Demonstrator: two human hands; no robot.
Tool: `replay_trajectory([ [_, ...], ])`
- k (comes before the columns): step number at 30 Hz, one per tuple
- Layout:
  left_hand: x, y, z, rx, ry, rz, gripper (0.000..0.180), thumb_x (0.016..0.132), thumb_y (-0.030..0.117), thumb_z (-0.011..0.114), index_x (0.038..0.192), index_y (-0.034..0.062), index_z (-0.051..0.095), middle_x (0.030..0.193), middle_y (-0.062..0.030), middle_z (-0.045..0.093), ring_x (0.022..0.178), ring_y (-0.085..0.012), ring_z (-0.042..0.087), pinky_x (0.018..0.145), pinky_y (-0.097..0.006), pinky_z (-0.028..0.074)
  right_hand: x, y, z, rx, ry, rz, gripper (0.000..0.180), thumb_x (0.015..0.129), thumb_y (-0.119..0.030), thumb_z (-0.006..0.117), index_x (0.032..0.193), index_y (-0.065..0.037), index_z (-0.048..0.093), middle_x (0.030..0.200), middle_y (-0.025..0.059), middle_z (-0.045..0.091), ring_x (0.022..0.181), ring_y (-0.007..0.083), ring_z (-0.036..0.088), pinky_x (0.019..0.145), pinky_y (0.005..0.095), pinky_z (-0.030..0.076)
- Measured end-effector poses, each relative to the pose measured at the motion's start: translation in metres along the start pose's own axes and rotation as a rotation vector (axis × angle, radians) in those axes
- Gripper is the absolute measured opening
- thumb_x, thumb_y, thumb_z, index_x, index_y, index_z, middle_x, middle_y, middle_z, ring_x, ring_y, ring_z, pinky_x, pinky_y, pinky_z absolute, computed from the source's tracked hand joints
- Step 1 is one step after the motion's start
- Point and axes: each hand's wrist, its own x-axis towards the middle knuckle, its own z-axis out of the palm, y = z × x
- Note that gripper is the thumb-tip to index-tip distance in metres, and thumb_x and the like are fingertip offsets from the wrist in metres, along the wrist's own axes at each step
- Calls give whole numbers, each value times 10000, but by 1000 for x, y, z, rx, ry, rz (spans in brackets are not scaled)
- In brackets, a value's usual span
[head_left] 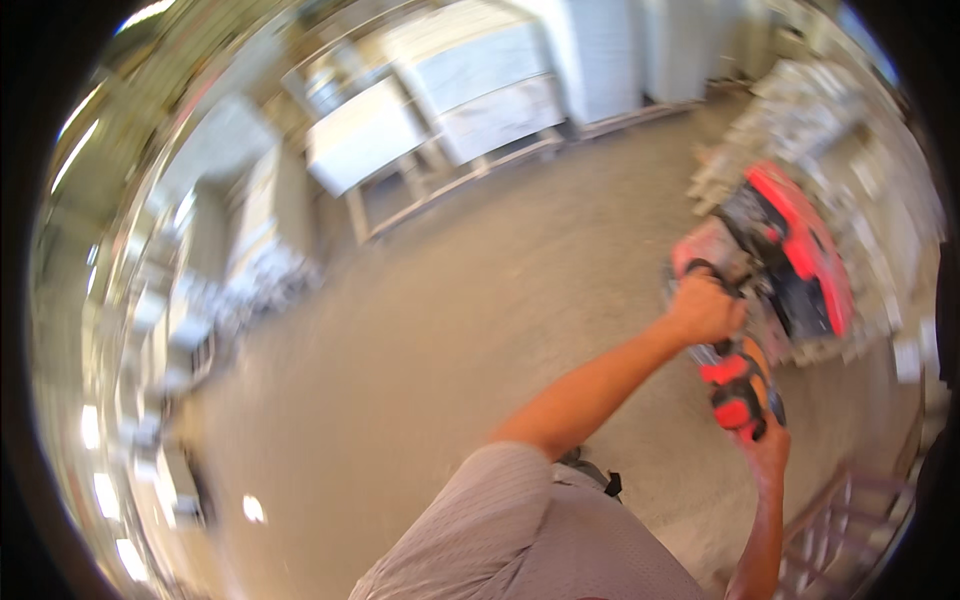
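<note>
A red and black power saw (705, 245), blurred by motion, is held out to my right over the floor. My left hand (706, 308) is wrapped around its front handle, with that arm reaching across my body. Closer to me, my right hand (766, 446) grips the rear handle, beside red and black parts of the housing. A long red and black section (805, 250) extends on the saw's far right side. The cutting edge cannot be made out.
Pale stone-like blocks (365, 135) rest on low wooden supports across the far side. Stacked light pieces (790, 115) lie beyond the saw at right. More blocks (265, 215) line the left. A brown metal frame (850, 520) stands at lower right on the concrete floor (420, 330).
</note>
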Motion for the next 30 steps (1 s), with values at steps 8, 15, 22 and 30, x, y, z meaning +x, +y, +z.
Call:
replay_trajectory([
  [8, -2, 27, 23, 37, 89, -37, 414, 794, 352, 636, 469, 96, 611, 470, -135, 557, 465, -336, 561, 627, -443, 442, -16, 32, -20, 140, -38, -110, 444, 711, -257, 867, 963, 0, 606, 778, 173, 663, 695, 325, 629, 690, 412, 506],
  [15, -25, 23, 36, 129, 34, -102, 399, 779, 355, 620, 469, 103, 606, 482, -142, 571, 491, -342, 601, 581, -481, 462, -27, 48, -1, -64, 9, -139, 512, 736, -269, 857, 1095, 9, 621, 850, 215, 671, 772, 346, 640, 736, 416, 503],
  [22, -53, 22, 14, 75, -129, -166, 449, 814, 419, 564, 536, 86, 684, 559, -156, 636, 556, -340, 636, 689, -464, 481, -46, 47, 19, -41, -63, -141, 556, 742, -316, 859, 1109, 37, 636, 884, 201, 682, 792, 312, 625, 779, 407, 509],
  [30, -77, 36, -2, 85, -146, -187, 388, 770, 384, 592, 522, 97, 674, 574, -136, 650, 595, -329, 649, 706, -451, 467, -84, 0, 17, -421, -162, 23, 885, 732, -514, 852, 1464, -152, 509, 1191, 247, 672, 971, 384, 657, 902, 442, 515],
])
